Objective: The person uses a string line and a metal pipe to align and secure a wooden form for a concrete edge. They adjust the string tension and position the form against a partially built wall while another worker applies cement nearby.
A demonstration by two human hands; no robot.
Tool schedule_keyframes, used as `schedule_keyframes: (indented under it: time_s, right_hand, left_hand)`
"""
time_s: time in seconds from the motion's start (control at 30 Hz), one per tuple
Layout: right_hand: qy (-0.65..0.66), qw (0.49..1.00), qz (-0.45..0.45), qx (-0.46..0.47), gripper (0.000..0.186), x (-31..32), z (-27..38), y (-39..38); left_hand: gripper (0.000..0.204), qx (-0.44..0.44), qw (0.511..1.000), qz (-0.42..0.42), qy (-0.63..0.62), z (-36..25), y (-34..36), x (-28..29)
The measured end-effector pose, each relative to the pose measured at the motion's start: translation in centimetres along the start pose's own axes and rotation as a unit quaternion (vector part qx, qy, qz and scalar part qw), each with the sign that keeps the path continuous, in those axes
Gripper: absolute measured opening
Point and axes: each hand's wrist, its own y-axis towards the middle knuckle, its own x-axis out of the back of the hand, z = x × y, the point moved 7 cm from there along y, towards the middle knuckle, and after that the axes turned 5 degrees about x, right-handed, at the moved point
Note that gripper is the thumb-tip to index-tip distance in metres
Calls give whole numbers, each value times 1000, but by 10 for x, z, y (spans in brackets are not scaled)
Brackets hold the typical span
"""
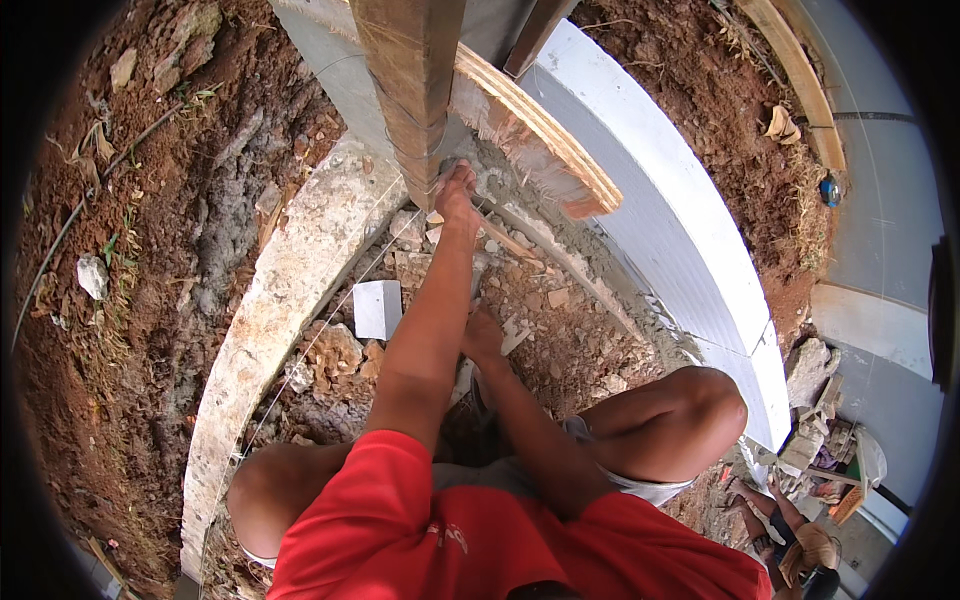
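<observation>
My left hand reaches far forward to the foot of a brown wooden post. Its fingers are curled beside wet grey mortar; what they grip, if anything, is hidden. Closer to me, my right hand is closed low between my knees, next to a narrow greyish thing I cannot make out. A small white block sits on the rubble left of my left forearm. To the right of the post, a rough-edged plywood board juts out over the mortar strip.
A pale concrete beam with a taut string runs along the left. White blocks form a low wall on the right. Broken stone and rubble lie between them. Red soil banks outside. Another person is at the lower right.
</observation>
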Motion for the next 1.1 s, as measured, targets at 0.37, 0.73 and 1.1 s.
schedule_keyframes:
  time_s: [0.37, 0.73, 1.1]
  right_hand:
    - [52, 996, -41, -67, 83, 21, 3, -13]
    - [-7, 998, -38, -54, 100, 8, 4, -20]
    - [352, 901, -47, -248, 38, 52, 22, -19]
  left_hand:
    - [26, 39, 999, 25, -1, 25, 7, -22]
    - [24, 12, 999, 12, -39, 7, 9, -24]
    - [32, -17, 998, -44, 52, 1, -11, -32]
